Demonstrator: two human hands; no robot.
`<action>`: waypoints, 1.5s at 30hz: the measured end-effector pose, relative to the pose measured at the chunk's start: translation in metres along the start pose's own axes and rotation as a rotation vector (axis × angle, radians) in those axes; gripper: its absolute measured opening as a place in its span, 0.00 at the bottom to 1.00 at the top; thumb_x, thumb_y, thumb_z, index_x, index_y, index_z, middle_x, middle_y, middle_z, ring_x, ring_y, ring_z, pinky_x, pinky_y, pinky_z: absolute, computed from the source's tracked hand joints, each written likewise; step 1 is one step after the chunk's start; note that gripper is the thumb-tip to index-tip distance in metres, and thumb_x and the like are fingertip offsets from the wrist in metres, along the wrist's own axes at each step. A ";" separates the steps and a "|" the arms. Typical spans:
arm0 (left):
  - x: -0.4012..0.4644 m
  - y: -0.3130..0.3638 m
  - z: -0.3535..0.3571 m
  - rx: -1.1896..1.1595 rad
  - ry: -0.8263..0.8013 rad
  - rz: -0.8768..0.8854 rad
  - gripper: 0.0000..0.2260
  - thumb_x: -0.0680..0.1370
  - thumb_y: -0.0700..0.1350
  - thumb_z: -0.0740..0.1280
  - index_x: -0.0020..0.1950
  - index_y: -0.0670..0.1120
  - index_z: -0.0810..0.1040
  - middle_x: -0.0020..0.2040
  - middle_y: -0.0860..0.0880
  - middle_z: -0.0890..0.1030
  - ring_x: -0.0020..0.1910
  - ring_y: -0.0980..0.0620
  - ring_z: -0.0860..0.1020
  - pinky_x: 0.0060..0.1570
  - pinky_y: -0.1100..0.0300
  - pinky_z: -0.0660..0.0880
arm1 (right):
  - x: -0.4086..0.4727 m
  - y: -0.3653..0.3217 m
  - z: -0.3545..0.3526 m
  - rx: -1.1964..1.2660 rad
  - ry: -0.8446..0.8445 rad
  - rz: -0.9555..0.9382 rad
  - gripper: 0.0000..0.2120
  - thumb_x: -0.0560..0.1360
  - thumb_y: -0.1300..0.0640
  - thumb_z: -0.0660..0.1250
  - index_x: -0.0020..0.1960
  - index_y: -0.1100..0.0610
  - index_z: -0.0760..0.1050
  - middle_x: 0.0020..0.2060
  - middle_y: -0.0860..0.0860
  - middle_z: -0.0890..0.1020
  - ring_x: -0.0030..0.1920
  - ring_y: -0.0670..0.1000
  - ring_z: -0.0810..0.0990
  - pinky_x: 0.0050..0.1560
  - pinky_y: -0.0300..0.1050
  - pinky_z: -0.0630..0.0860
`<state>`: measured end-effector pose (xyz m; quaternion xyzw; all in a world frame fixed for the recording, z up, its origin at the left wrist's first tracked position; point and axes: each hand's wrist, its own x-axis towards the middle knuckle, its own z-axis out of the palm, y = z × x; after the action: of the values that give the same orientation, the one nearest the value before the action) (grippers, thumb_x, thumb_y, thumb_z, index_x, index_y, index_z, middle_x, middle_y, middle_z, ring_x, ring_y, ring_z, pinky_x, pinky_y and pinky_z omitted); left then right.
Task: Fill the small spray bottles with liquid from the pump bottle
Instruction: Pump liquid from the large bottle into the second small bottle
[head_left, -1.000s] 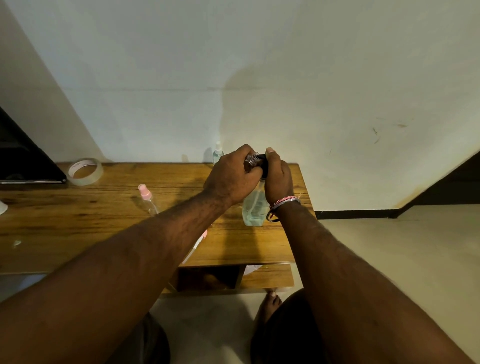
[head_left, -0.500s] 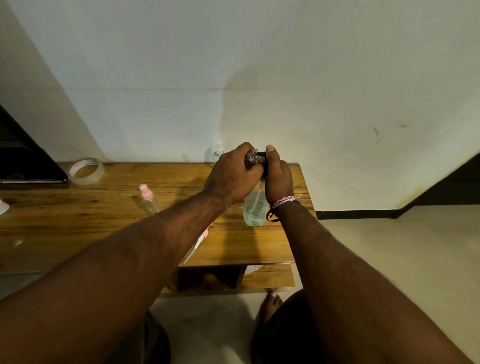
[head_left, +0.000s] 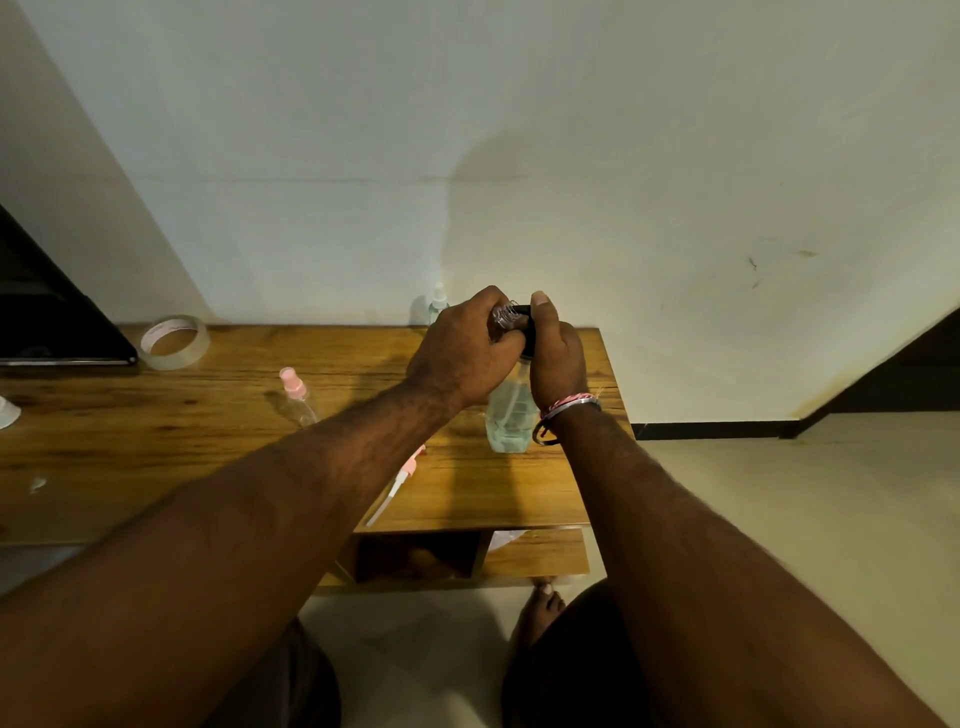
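Head view: my left hand (head_left: 462, 358) is curled round a small clear spray bottle (head_left: 503, 317), holding its open neck up against the black pump head (head_left: 525, 332) of the pump bottle (head_left: 511, 415). My right hand (head_left: 556, 358) wraps the pump head, thumb on top, while the pump bottle stands on the wooden table (head_left: 208, 431) near its right end, part full of pale liquid.

As I judge it, I am in the middle of filling this one bottle. A capped bottle with a pink top (head_left: 295, 397) stands to the left, and another small bottle (head_left: 435, 309) stands by the wall behind my hands; a loose pink sprayer with its tube (head_left: 397, 483) lies near the front edge, likely this bottle's own, waiting to go back on. So capping and perhaps more filling remain.

My fingers hide nearly all of the small bottle, so I cannot tell its level, nor whether liquid is flowing. Whether the other two bottles hold anything is too dim to tell. A roll of tape (head_left: 174, 343) sits far left.
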<state>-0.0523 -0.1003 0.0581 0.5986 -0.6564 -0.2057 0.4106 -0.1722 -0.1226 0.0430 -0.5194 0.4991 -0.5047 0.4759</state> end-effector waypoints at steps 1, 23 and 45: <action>0.000 0.001 0.000 0.001 0.003 -0.007 0.07 0.79 0.47 0.70 0.55 0.47 0.78 0.41 0.52 0.82 0.40 0.51 0.82 0.42 0.47 0.82 | 0.000 0.000 0.000 0.001 -0.004 0.001 0.26 0.78 0.37 0.56 0.39 0.53 0.83 0.37 0.56 0.86 0.41 0.48 0.84 0.45 0.44 0.80; 0.000 0.003 -0.004 0.039 -0.013 -0.008 0.07 0.79 0.47 0.70 0.55 0.47 0.78 0.41 0.51 0.83 0.40 0.49 0.81 0.42 0.44 0.82 | 0.004 0.005 -0.003 -0.003 -0.032 -0.005 0.27 0.83 0.40 0.57 0.44 0.58 0.85 0.41 0.60 0.86 0.43 0.51 0.84 0.47 0.44 0.80; 0.000 0.002 -0.005 0.073 -0.029 -0.003 0.08 0.79 0.47 0.70 0.57 0.48 0.78 0.42 0.53 0.82 0.40 0.52 0.81 0.40 0.52 0.81 | 0.003 0.000 -0.003 -0.021 0.030 -0.020 0.27 0.84 0.47 0.58 0.41 0.66 0.82 0.33 0.55 0.82 0.34 0.45 0.79 0.35 0.36 0.74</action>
<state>-0.0499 -0.0992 0.0624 0.6113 -0.6684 -0.1909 0.3784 -0.1748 -0.1261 0.0429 -0.5218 0.5060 -0.5120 0.4579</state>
